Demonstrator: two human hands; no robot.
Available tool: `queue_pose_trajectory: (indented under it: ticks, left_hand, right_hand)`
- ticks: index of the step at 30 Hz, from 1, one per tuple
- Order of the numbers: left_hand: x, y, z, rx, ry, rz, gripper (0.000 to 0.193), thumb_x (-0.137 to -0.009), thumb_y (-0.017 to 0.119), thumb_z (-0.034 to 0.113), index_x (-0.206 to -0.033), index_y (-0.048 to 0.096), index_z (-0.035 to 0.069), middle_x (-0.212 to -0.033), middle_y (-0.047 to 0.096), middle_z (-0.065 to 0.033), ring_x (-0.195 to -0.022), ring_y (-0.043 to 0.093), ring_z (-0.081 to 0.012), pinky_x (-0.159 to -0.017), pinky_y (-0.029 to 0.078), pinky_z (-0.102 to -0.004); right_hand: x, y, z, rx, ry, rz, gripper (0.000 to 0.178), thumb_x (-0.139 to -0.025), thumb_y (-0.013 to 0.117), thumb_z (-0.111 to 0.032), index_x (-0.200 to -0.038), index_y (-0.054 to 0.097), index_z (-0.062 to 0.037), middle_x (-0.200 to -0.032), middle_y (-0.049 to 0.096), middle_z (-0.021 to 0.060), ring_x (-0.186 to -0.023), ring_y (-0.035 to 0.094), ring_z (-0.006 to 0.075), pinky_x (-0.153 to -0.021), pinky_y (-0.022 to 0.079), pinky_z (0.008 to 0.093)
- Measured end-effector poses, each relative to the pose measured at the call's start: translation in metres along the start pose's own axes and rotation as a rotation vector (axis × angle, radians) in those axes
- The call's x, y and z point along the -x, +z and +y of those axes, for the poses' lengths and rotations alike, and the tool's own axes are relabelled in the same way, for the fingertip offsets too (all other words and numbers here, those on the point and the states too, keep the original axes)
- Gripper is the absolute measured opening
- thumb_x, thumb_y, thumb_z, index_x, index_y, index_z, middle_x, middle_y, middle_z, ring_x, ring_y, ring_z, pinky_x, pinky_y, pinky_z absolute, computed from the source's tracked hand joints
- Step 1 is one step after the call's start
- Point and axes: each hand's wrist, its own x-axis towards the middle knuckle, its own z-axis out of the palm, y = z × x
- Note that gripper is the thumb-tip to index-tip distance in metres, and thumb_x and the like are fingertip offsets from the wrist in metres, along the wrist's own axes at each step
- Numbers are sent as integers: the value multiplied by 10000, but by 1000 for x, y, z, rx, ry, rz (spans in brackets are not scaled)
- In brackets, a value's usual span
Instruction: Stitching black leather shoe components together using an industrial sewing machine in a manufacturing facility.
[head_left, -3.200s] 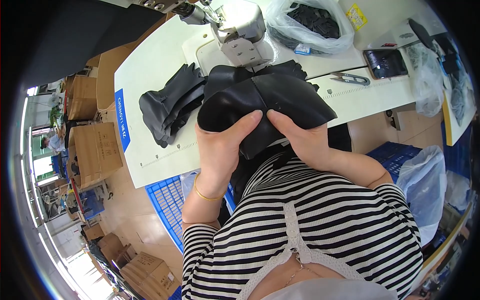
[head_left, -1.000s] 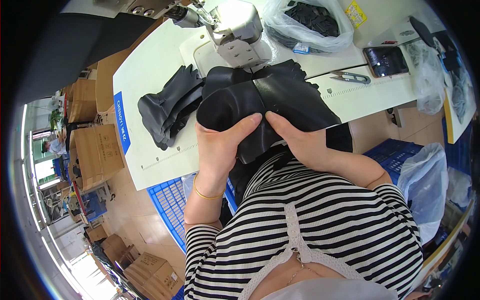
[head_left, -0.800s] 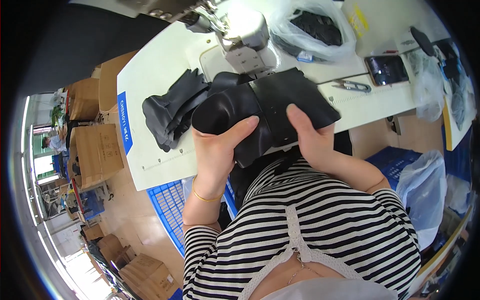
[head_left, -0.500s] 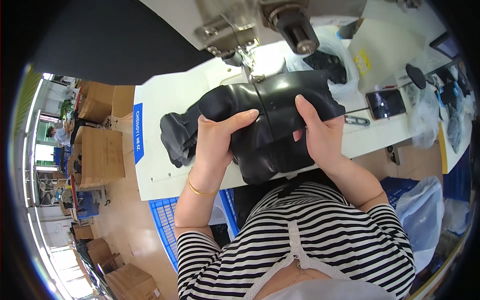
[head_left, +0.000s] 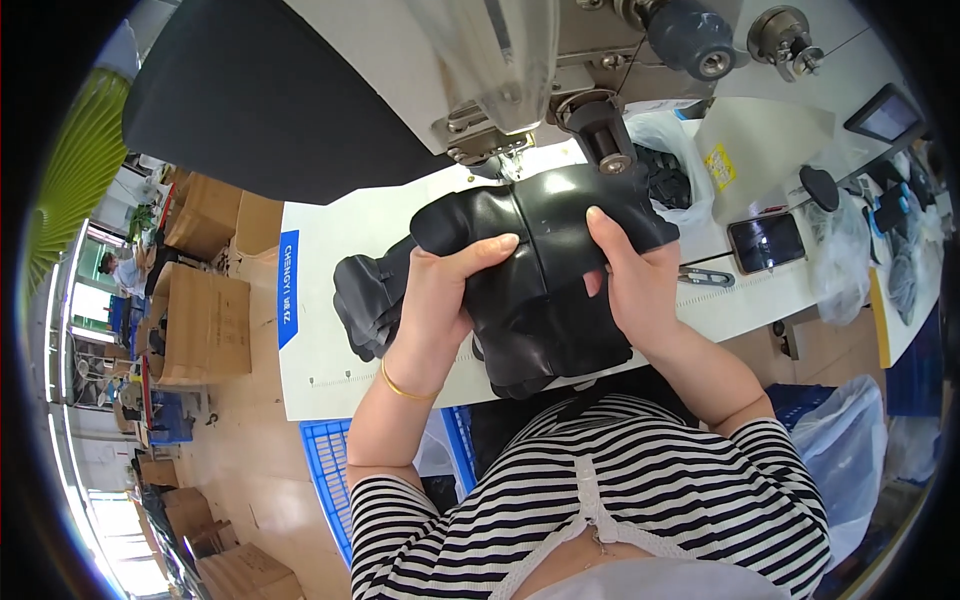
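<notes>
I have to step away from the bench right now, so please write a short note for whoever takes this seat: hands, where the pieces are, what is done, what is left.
Left hand grips the black leather piece on its left half, thumb on top.
Right hand grips its right half, fingers over the top edge.
The piece is held up at the sewing machine, its centre seam just below the presser foot.
More black pieces lie on the white table to the left.
Done: a seam runs down the middle.
Left: piece not yet laid flat under the needle.
</notes>
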Motion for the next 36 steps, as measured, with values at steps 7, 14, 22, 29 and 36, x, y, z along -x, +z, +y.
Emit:
queue_pose_trajectory:
  ticks: [7,14,22,29,36]
  left_hand:
    - [-33,-2,9,-19,3,46,157,-753,684,-47,-899,629,-42,-821,653,-102,-696,654,-174,-614,556,-288]
    - [-43,1,13,-98,6,89,188,-747,669,-64,-931,637,-84,-886,668,-148,-746,669,-205,-676,564,-301]
    - [-46,-1,11,-127,78,66,199,-744,657,-86,-941,633,-83,-892,665,-150,-753,669,-208,-677,571,-306]
    - [-45,2,10,-110,83,72,111,-724,689,-75,-812,637,-32,-807,640,-91,-691,630,-157,-607,538,-267]
    - [-45,-1,11,-129,61,71,200,-735,665,-83,-933,638,-91,-877,667,-151,-726,668,-202,-647,566,-296]
  right_hand:
    - [-33,4,6,61,-1,13,94,-862,624,-113,-840,624,-21,-683,559,-5,-509,484,61,-393,354,214]
    - [-47,2,14,49,-24,41,176,-888,602,-136,-783,637,1,-642,586,28,-472,499,77,-408,354,221]
    - [-49,2,17,14,-52,32,147,-886,597,-125,-829,640,4,-664,592,30,-482,509,78,-406,360,220]
    - [-49,1,17,42,-38,36,145,-886,597,-121,-826,642,3,-677,597,28,-485,513,78,-400,368,215]
    - [-49,2,14,86,-48,52,165,-884,606,-135,-805,649,4,-672,607,28,-478,515,76,-400,373,213]
